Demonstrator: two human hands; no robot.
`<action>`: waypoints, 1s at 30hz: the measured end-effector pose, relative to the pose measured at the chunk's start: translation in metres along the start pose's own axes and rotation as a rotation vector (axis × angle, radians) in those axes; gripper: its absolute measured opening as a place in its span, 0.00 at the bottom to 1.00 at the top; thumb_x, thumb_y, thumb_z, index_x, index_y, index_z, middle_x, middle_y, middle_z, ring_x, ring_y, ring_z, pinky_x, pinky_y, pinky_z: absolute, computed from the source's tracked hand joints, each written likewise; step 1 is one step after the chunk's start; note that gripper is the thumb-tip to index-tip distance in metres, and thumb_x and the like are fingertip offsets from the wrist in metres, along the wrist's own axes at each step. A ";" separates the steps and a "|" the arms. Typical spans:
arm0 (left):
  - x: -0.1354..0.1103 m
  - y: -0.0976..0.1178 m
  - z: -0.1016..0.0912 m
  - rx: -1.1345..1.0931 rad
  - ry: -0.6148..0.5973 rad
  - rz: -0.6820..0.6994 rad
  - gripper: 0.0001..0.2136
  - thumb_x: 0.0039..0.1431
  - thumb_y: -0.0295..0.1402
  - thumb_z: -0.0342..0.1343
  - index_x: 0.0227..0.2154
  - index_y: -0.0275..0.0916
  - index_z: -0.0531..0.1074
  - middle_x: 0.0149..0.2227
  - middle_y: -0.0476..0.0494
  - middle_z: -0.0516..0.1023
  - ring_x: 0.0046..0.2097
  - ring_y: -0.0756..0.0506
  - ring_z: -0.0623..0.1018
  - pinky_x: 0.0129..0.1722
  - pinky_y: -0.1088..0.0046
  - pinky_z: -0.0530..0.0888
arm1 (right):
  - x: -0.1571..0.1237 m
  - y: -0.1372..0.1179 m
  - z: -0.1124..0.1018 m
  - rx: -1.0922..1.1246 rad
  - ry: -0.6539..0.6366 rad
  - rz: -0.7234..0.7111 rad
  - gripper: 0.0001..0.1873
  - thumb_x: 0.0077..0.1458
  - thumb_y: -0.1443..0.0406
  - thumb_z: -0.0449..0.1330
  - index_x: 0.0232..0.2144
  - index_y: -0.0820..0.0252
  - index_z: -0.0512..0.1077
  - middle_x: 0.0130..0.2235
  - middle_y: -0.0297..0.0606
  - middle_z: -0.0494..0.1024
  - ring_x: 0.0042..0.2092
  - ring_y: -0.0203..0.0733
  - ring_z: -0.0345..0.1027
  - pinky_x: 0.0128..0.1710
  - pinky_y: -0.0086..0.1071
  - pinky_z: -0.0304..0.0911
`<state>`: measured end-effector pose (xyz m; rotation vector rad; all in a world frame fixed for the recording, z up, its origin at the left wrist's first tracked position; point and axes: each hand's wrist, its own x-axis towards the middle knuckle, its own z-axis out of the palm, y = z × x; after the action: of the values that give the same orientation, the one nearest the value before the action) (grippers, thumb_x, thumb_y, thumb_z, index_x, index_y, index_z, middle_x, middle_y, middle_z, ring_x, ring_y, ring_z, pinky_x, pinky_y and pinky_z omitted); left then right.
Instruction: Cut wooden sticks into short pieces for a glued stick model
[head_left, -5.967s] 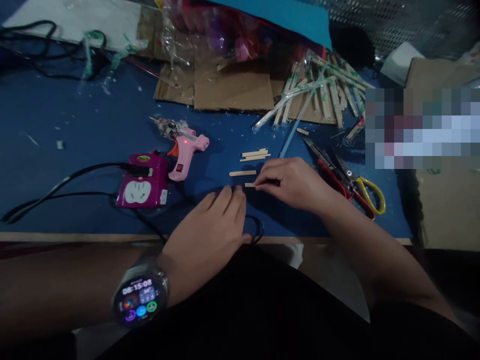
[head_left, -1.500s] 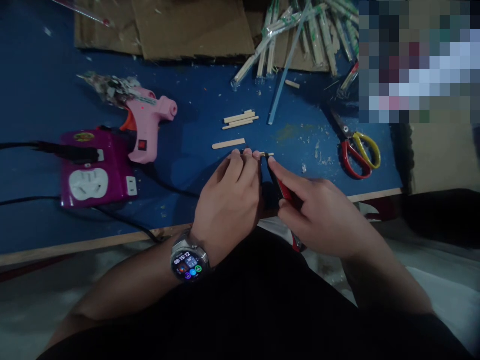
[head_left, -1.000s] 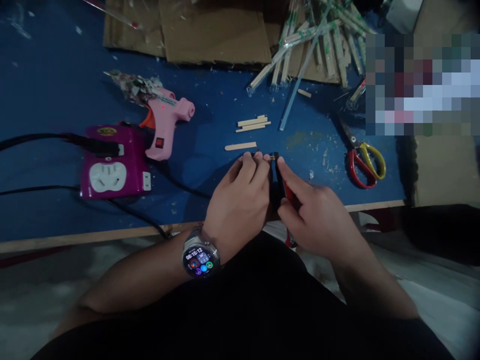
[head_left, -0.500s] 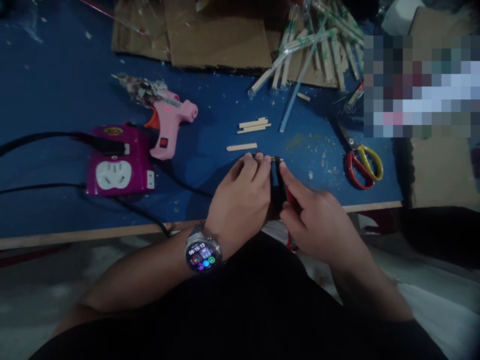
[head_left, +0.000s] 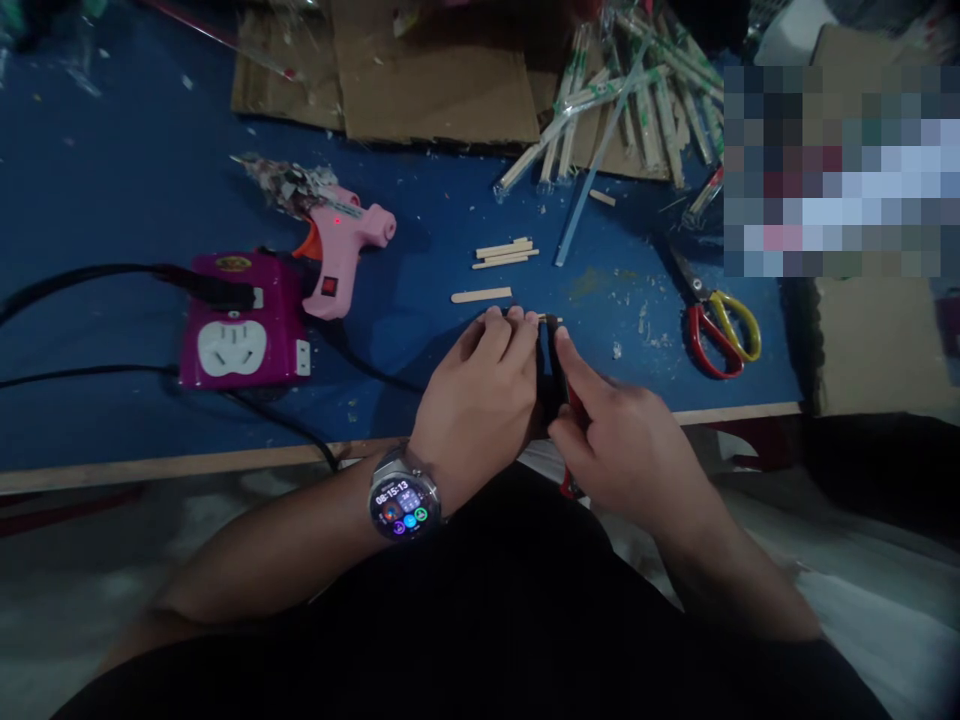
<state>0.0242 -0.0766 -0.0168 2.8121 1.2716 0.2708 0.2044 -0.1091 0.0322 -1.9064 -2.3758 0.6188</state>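
Note:
My left hand (head_left: 480, 395), a watch on its wrist, presses its fingertips down on a thin wooden stick (head_left: 553, 319) lying on the blue table (head_left: 135, 200). Only the stick's right end shows past my fingers. My right hand (head_left: 626, 440) is closed on a red-handled cutter (head_left: 564, 400), index finger stretched along the top, dark blades at the stick's end. One loose stick piece (head_left: 481, 295) and a small pile of cut sticks (head_left: 506, 253) lie just beyond my fingers.
A pink glue gun (head_left: 337, 245) rests against a magenta power socket (head_left: 240, 335) with black cables at the left. Red and yellow scissors (head_left: 716, 320) lie at the right. Cardboard (head_left: 427, 70) and wrapped chopsticks (head_left: 637, 95) cover the far side.
Six seconds ago my right hand held only a stick piece; since then it has taken up the cutter. Over the last second both hands stay put at the stick, the view shifting slightly.

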 end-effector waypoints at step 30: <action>-0.001 0.001 0.003 -0.096 0.011 -0.011 0.29 0.79 0.29 0.45 0.75 0.12 0.62 0.71 0.16 0.74 0.71 0.25 0.74 0.71 0.46 0.76 | 0.006 -0.008 -0.009 -0.172 -0.035 0.002 0.40 0.68 0.67 0.52 0.79 0.76 0.61 0.38 0.47 0.87 0.31 0.47 0.75 0.31 0.37 0.64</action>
<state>0.0247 -0.0781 -0.0195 2.7263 1.2405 0.3382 0.1983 -0.1022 0.0418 -1.9779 -2.5250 0.4646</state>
